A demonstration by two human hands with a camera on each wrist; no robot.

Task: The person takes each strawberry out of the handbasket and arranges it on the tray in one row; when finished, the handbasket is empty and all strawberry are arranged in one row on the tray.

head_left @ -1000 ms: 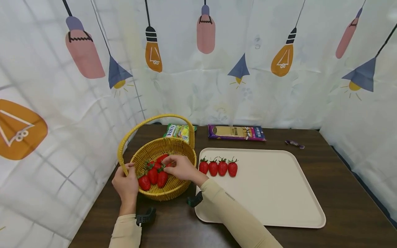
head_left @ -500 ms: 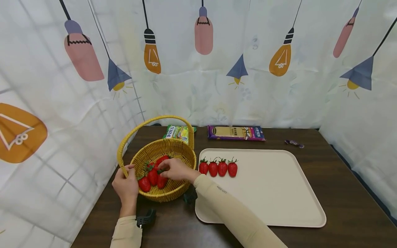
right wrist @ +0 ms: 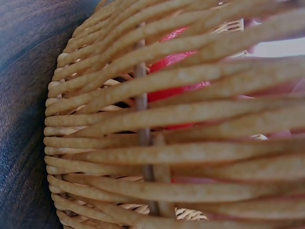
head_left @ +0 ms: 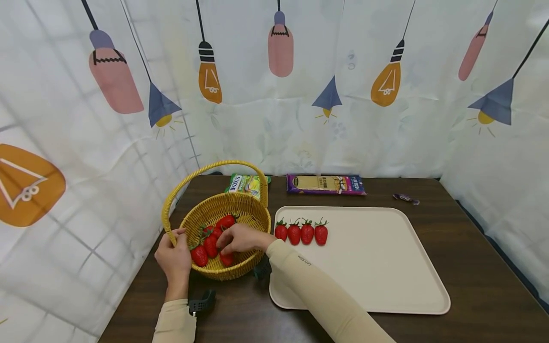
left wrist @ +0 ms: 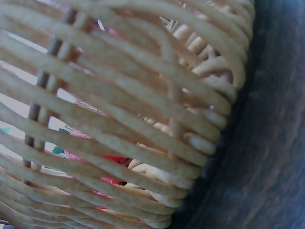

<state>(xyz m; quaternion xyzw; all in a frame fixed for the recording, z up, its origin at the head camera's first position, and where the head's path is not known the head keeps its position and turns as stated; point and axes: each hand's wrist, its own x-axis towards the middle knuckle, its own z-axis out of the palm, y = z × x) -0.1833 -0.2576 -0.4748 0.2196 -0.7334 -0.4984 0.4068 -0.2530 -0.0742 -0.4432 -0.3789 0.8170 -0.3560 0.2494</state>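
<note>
A yellow wicker basket (head_left: 240, 206) with a hoop handle stands at the table's left and holds several red strawberries (head_left: 210, 244). My left hand (head_left: 173, 255) grips the basket's near-left rim at the foot of the handle. My right hand (head_left: 238, 238) reaches into the basket, fingers curled down over a strawberry (head_left: 226, 258); whether they pinch it is hidden. Several strawberries (head_left: 300, 232) lie in a row on the beige tray (head_left: 386, 267). Both wrist views show only the basket's weave (left wrist: 143, 119) (right wrist: 167, 152) close up, with red behind it.
The dark wooden table (head_left: 472, 286) is walled by a lamp-print curtain. At the back lie a green sweet packet (head_left: 244, 182), a purple-and-gold packet (head_left: 326, 184) and a small wrapped sweet (head_left: 405, 198).
My right hand has moved lower and nearer inside the basket, onto a strawberry by the near rim. The left hand stays on the rim.
</note>
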